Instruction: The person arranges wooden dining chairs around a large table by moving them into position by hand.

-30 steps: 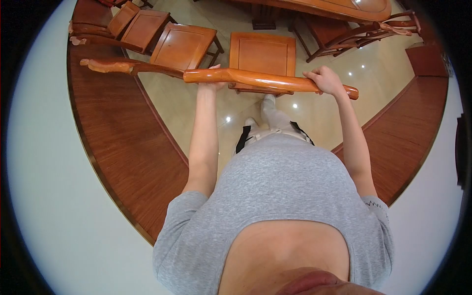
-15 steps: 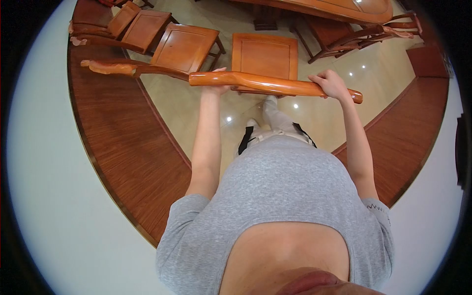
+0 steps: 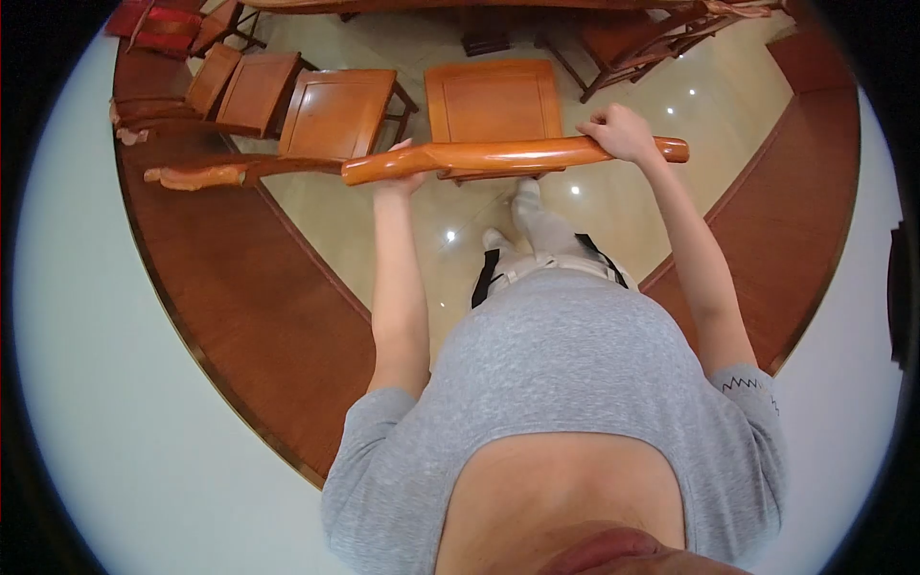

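A polished orange-brown wooden chair (image 3: 494,103) stands in front of me, its seat facing up beyond its backrest. Its thick curved top rail (image 3: 508,154) crosses the view just ahead of my body. Near the rail's left end, my left hand (image 3: 400,178) is closed around it from below and behind, with most fingers hidden. Toward the other end, my right hand (image 3: 618,132) wraps over the top with its fingers curled. Most of the chair's legs are hidden behind the rail and seat.
Matching chairs (image 3: 337,110) line the left, one with its rail (image 3: 196,177) close by. A large wooden table (image 3: 460,6) lies ahead, with more chairs (image 3: 623,48) at right. Dark wood panelling (image 3: 220,287) flanks both sides of the shiny tiled floor (image 3: 652,206).
The rail has turned: its right end is now farther from me and its left end nearer. The seat appears shifted left. Both hands keep their grip, and the view has shifted slightly.
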`<state>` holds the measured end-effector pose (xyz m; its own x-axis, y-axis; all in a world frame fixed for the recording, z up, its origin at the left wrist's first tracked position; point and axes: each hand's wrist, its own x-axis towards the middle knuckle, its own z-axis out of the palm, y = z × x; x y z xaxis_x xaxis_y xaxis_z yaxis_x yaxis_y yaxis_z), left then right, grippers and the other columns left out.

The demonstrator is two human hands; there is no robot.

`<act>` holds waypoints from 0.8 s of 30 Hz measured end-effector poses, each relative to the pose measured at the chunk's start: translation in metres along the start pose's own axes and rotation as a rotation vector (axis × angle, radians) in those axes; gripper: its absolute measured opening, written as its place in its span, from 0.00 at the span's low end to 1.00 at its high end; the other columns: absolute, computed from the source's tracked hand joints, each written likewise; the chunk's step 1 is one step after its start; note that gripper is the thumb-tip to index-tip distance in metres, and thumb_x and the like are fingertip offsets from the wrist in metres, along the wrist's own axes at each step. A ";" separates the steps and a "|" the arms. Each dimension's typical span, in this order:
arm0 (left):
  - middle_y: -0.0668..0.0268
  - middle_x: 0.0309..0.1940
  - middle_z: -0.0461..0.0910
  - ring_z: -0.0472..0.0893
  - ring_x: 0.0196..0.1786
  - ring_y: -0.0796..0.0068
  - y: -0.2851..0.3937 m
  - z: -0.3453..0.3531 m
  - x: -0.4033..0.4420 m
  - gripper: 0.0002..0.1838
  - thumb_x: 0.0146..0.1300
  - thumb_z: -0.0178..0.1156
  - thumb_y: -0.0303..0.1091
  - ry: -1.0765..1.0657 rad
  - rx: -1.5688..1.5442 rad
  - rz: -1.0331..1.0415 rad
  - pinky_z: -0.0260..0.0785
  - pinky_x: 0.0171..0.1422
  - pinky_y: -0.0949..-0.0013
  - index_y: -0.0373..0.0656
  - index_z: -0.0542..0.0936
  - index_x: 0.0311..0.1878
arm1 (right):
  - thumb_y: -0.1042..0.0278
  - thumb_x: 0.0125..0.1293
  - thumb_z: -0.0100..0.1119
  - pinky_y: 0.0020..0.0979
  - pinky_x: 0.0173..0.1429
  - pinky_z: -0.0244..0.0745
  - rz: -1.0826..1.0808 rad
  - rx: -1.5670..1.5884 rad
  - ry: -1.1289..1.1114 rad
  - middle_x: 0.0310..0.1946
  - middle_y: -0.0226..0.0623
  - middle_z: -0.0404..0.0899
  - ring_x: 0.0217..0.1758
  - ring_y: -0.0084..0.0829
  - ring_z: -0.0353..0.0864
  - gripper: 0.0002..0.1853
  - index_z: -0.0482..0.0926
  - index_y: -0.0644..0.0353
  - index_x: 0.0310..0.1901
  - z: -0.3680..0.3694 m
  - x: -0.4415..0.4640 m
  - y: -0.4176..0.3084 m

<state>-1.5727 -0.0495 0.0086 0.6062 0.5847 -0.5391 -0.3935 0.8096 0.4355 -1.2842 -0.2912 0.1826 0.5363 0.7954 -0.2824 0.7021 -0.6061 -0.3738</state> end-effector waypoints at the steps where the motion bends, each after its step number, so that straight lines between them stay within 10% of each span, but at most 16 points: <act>1: 0.64 0.36 0.78 0.76 0.48 0.69 0.001 -0.005 0.004 0.11 0.68 0.48 0.39 -0.086 0.245 0.040 0.66 0.65 0.61 0.42 0.73 0.36 | 0.51 0.55 0.55 0.41 0.46 0.74 0.015 0.008 0.009 0.32 0.46 0.82 0.40 0.46 0.81 0.20 0.82 0.62 0.29 0.000 0.000 -0.001; 9: 0.64 0.35 0.79 0.78 0.43 0.65 0.007 0.003 0.002 0.06 0.62 0.57 0.37 0.227 -0.219 -0.073 0.74 0.50 0.57 0.46 0.74 0.36 | 0.50 0.54 0.56 0.42 0.44 0.74 -0.112 0.066 0.218 0.28 0.47 0.81 0.36 0.46 0.81 0.19 0.81 0.61 0.28 0.010 0.000 0.008; 15: 0.60 0.33 0.79 0.80 0.36 0.63 -0.079 0.014 -0.009 0.23 0.66 0.45 0.55 0.387 -0.456 0.149 0.77 0.40 0.59 0.43 0.73 0.45 | 0.49 0.58 0.56 0.40 0.38 0.74 -0.375 0.222 0.299 0.26 0.41 0.81 0.32 0.43 0.81 0.19 0.80 0.59 0.27 0.012 -0.010 0.018; 17: 0.63 0.24 0.76 0.77 0.29 0.69 -0.119 -0.060 0.022 0.23 0.65 0.44 0.55 0.025 -0.271 -0.058 0.72 0.31 0.65 0.43 0.74 0.39 | 0.49 0.60 0.55 0.40 0.39 0.73 -0.445 0.242 0.276 0.27 0.41 0.81 0.33 0.42 0.81 0.19 0.80 0.59 0.29 0.019 -0.016 0.030; 19: 0.63 0.22 0.75 0.70 0.18 0.71 -0.193 0.006 0.012 0.21 0.66 0.42 0.53 0.635 -0.337 -0.065 0.62 0.21 0.69 0.45 0.72 0.32 | 0.49 0.62 0.54 0.38 0.47 0.70 -0.672 0.074 0.330 0.35 0.38 0.80 0.41 0.38 0.79 0.19 0.79 0.58 0.40 0.024 -0.026 0.052; 24: 0.64 0.20 0.72 0.72 0.21 0.69 -0.318 0.066 0.006 0.11 0.64 0.47 0.42 0.394 0.257 -0.263 0.63 0.22 0.68 0.44 0.68 0.33 | 0.53 0.60 0.57 0.38 0.53 0.62 -0.770 -0.145 0.450 0.43 0.38 0.77 0.48 0.35 0.74 0.25 0.71 0.60 0.55 -0.010 -0.058 0.130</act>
<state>-1.3985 -0.3071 -0.0851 0.3370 0.3791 -0.8618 -0.0512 0.9214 0.3853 -1.2193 -0.4165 0.1590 0.0044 0.9235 0.3837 0.9784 0.0753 -0.1925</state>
